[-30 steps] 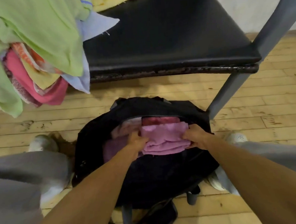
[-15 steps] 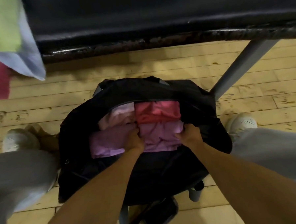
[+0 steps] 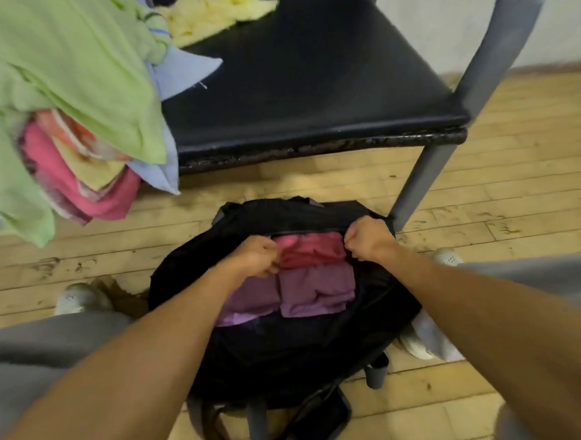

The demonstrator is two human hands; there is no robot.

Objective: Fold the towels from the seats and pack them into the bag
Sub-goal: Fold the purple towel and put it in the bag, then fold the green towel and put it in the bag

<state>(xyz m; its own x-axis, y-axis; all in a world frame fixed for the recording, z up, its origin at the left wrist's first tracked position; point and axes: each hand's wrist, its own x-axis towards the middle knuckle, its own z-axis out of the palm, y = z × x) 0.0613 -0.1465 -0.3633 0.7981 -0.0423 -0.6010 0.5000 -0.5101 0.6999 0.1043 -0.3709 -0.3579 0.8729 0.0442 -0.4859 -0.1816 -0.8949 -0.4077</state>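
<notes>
**Gripping the red towel in the open bag**

Up and to the left of the bag (image 3: 289, 354), a heap of unfolded towels hangs over a seat edge: a green towel (image 3: 73, 79) on top, a pink towel (image 3: 78, 187) beneath it, and a pale blue cloth (image 3: 187, 70) at the heap's right side. Beyond the bag stands a black seat (image 3: 309, 84) with a yellow towel (image 3: 214, 15) lying crumpled at its far edge.

The bag sits on the wooden floor (image 3: 517, 208) between my feet, mouth open toward me. My left hand (image 3: 254, 258) reaches into it, fingers curled round the left end of the red towel (image 3: 314, 252), which lies folded at the far side of the opening. Nearer me in the bag lie two folded purple towels side by side, a lilac towel (image 3: 249, 299) on the left and a purple towel (image 3: 316, 290) on the right, touching the red one.

My right hand (image 3: 367, 239) is curled tight at the red towel's right end, against the bag's rim; whether it pinches cloth or rim I cannot tell.
</notes>
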